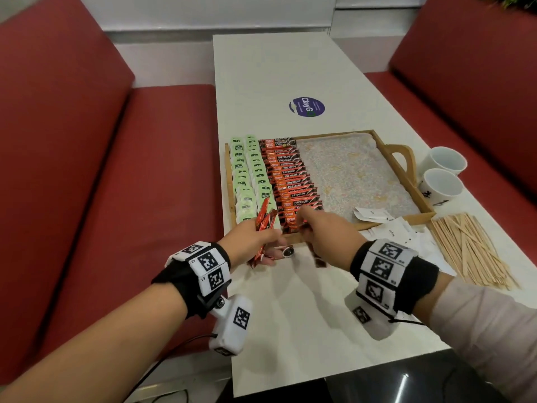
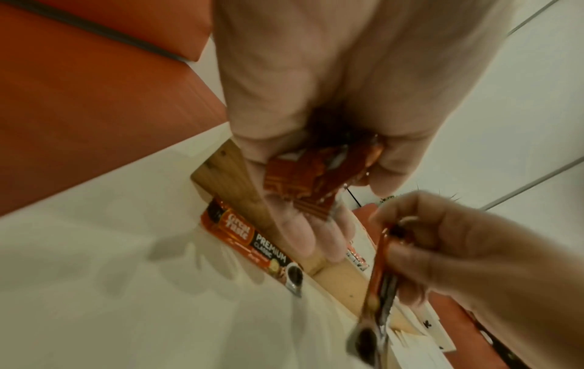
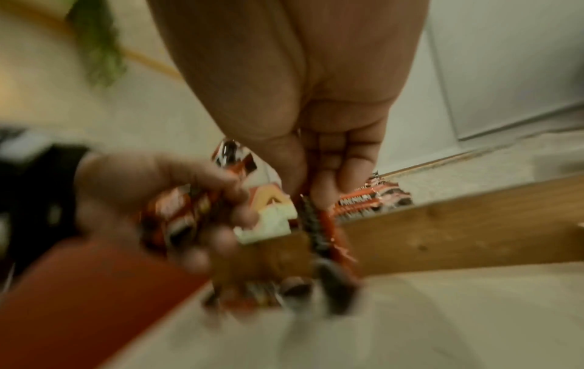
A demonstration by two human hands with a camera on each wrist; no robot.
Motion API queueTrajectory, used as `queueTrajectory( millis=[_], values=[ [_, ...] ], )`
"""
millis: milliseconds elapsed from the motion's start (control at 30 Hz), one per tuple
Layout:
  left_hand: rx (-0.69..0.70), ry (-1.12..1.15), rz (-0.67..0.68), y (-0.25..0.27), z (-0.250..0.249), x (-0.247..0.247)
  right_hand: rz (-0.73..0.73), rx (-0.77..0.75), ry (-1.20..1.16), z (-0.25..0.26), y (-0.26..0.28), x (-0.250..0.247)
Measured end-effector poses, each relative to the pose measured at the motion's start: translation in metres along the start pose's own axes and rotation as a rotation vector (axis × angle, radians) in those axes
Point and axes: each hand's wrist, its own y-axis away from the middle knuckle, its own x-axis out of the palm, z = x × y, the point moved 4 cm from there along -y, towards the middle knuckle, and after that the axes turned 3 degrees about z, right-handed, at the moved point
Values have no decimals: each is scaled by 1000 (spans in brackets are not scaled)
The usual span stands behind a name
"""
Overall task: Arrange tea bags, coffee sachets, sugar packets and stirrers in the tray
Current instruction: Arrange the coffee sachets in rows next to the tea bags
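A wooden tray holds two columns of green tea bags at its left and a column of red coffee sachets beside them. My left hand grips a bundle of coffee sachets at the tray's near left corner. Close beside it, my right hand pinches one coffee sachet that hangs down over the tray's front rim. One more sachet lies on the table against that rim. White sugar packets lie at the tray's near right corner and spill outside it. Wooden stirrers are piled on the table at the right.
Two white cups stand beyond the tray's right handle. The right half of the tray shows its patterned liner. A round purple sticker is on the white table behind. Red bench seats flank the table.
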Motion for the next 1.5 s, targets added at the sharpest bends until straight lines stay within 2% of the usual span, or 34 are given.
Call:
queueTrajectory(
  millis=[100,167,233,300,433,600,733,1267,1433,1500],
  values=[
    [42,25,29,-1,-3,-1,-74,71,-349,10,-8,-16],
    [80,51,50,0,-5,-2,-70,112,-539,16,-10,-19],
    [96,43,108,2,-6,-1,-81,122,-590,22,-12,-17],
    [125,-37,111,6,-9,-3,-128,119,-549,25,-13,-13],
    [146,-108,-49,7,-11,-23,-171,143,-488,21,-15,-3],
    [131,-109,-135,8,-5,-41,78,15,-44,22,-8,24],
    [129,-146,-147,8,1,-44,169,-59,144,27,-7,46],
    [145,-232,-156,-1,3,-42,183,31,138,24,-10,59],
    [224,-397,-230,-7,-19,-39,234,3,147,22,-12,62],
    [229,-469,-219,-13,-32,-36,253,-26,132,21,-11,63]
  ],
)
